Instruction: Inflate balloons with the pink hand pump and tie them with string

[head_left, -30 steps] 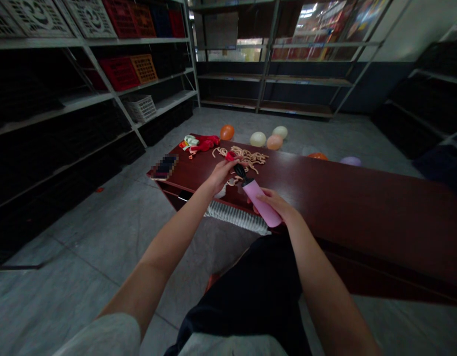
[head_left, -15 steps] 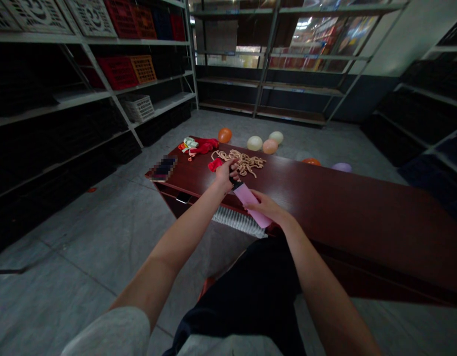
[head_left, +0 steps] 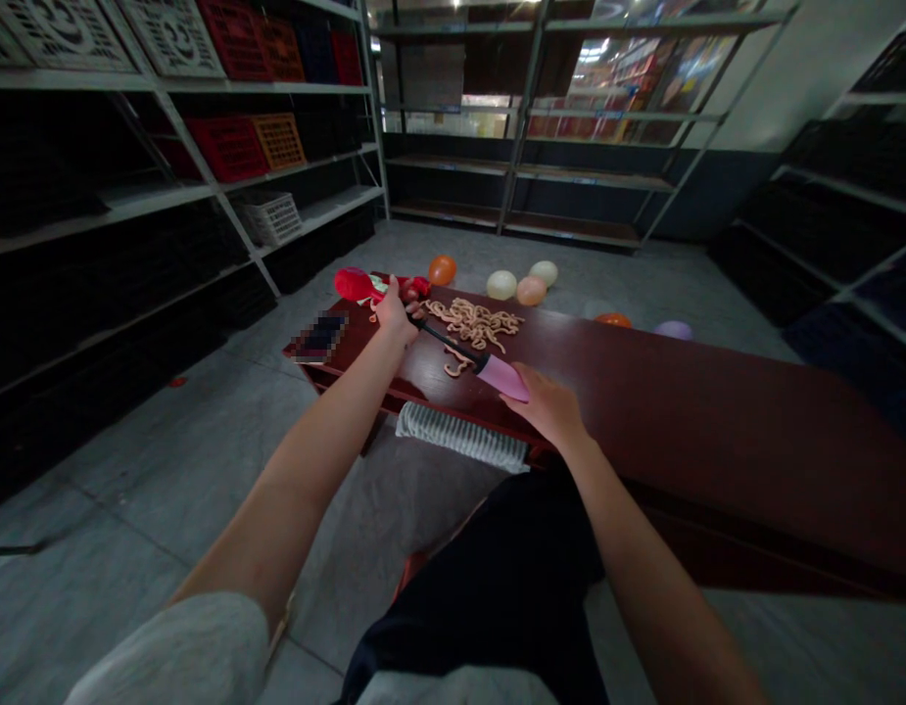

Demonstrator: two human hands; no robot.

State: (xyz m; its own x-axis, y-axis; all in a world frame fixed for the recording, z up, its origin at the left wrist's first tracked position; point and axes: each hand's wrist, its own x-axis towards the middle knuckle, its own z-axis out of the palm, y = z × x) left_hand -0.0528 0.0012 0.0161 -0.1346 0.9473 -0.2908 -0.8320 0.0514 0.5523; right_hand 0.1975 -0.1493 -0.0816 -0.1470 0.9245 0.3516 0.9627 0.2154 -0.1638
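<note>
A balloon pump (head_left: 502, 378) with a pink barrel spans my two hands above the table, its black rod drawn out. My right hand (head_left: 547, 401) is wrapped round the pink barrel. At the far end of the rod, my left hand (head_left: 398, 313) is closed on the pump's black end; its fingers hide the exact grip. A partly filled red balloon (head_left: 355, 284) sticks out beyond my left hand, its neck hidden there. Tan long thin balloons (head_left: 480, 321) lie heaped on the table just beyond the pump.
The dark red table (head_left: 688, 421) stretches to the right. A pixelated flat object (head_left: 320, 338) lies at its left corner. An orange balloon (head_left: 442, 270), pale balloons (head_left: 501, 285) and a purple one (head_left: 674, 330) show beyond the table. A striped grey cloth (head_left: 459, 436) sits under the near edge.
My left hand has moved left and away from my right hand, drawing out the black rod. The red balloon has swollen and moved left with it.
</note>
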